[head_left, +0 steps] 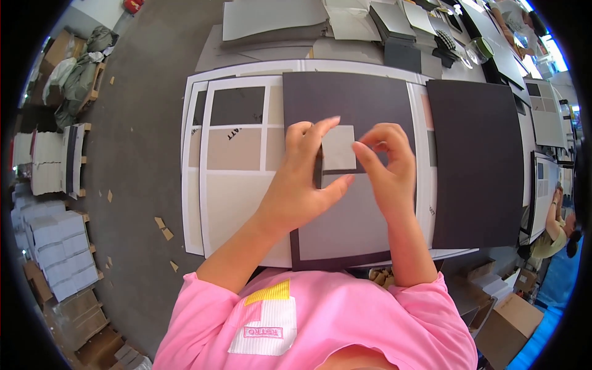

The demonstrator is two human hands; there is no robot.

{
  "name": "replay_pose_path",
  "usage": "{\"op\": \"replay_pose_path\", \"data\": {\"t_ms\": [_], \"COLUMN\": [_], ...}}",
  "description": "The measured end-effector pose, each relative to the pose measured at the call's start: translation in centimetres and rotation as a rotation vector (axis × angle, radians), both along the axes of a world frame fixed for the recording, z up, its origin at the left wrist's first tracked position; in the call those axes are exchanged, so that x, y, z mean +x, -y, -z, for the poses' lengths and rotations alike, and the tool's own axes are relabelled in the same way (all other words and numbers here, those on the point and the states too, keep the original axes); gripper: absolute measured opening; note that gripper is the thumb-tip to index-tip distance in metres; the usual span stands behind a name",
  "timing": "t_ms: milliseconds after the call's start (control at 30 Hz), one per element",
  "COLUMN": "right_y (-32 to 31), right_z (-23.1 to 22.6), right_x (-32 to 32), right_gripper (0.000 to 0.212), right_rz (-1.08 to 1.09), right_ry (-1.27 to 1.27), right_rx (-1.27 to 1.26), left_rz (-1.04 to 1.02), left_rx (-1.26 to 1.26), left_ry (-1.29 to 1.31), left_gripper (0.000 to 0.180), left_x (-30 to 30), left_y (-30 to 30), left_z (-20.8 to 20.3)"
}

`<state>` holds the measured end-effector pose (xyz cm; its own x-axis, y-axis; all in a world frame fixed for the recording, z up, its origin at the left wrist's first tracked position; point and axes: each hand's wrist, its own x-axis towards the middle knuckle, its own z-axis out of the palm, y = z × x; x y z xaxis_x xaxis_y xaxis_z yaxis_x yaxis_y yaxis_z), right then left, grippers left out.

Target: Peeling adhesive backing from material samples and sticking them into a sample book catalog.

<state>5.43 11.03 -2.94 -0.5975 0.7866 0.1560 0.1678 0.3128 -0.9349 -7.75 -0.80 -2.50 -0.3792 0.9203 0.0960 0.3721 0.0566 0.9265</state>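
My left hand (302, 176) is wrapped round a small stack of square, light grey sample chips (338, 148), its fingers along the far and left sides and its thumb at the near edge. At the stack's right edge is my right hand (393, 157), thumb and forefinger close together in a pinch; whether a chip is between them is hidden. Beneath both hands lies a dark sample board (348, 92) with a large grey panel (342, 222) on its near half. This board rests on a white sample folder (243, 191) with beige and dark swatches.
A black board (475, 163) lies to the right. Grey sheets (274, 21), stacked cards (394, 21) and a clear jar with a green lid (483, 48) are at the back. Co-workers (549, 240) are at the right. Wrapped bundles (58, 243) stand on the left floor.
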Motion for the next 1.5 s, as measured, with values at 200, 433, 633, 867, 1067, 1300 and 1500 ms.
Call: {"op": "replay_pose_path", "data": {"t_ms": [200, 433, 633, 867, 1067, 1300, 1500], "right_y": [3.1, 3.8, 4.6, 4.8, 4.8, 4.9, 5.6], "right_z": [-1.9, -1.2, -0.8, -1.0, -2.4, -3.1, -5.0], "right_x": [2.5, 3.7, 3.9, 4.2, 4.5, 5.4, 6.1], "right_gripper": [0.019, 0.019, 0.025, 0.021, 0.029, 0.012, 0.011], "right_rz": [-0.323, -0.391, -0.486, -0.455, -0.451, -0.386, -0.262], "right_ry": [-0.256, -0.453, -0.432, -0.490, -0.350, -0.434, -0.262], "right_rx": [-0.377, -0.978, -0.969, -0.923, -0.842, -0.850, -0.644], "left_rz": [0.048, 0.360, 0.450, 0.489, 0.507, 0.464, 0.369], "left_rx": [-0.145, 0.045, 0.199, 0.240, 0.309, 0.126, 0.171], "left_ry": [-0.053, 0.260, 0.303, 0.557, 0.480, 0.707, 0.294], "left_gripper": [0.074, 0.084, 0.084, 0.081, 0.080, 0.083, 0.081], "left_x": [2.6, 3.0, 4.2, 5.2, 5.4, 5.2, 4.9], "left_y": [1.7, 2.8, 3.3, 3.5, 3.6, 4.0, 3.8], "left_z": [-1.4, -1.7, -0.9, -0.5, 0.5, -1.4, -1.6]}}
